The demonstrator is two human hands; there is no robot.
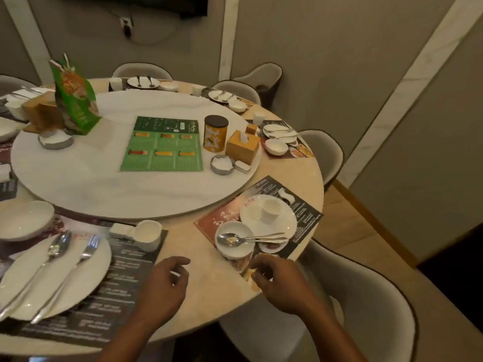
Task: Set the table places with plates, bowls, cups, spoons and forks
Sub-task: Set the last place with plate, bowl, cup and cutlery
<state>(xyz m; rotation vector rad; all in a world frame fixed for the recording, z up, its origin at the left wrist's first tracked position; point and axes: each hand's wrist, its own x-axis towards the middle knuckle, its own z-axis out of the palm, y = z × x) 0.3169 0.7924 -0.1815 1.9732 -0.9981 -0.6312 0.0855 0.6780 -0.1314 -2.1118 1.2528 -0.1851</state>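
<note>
On the right placemat (264, 190) a white plate (286, 227) carries a cup (271, 209). Beside it a bowl (231, 250) holds a spoon and fork (252, 238) laid across it. My right hand (281, 279) has curled fingers on that mat's near corner and seems to pinch its edge. My left hand (167, 282) hovers over bare table with loosely curled fingers, holding nothing. The left place has a plate (60, 280) with spoon (53, 250) and fork (87, 248), a cup (147, 235) and a bowl (24, 220).
A white turntable (125, 197) fills the table's middle with a green menu (164, 145), an orange tin (215, 133), a tissue box (241, 150), an ashtray (222, 164) and a green bag (75, 100). Set places line the far rim. A grey chair (366, 309) stands under my right arm.
</note>
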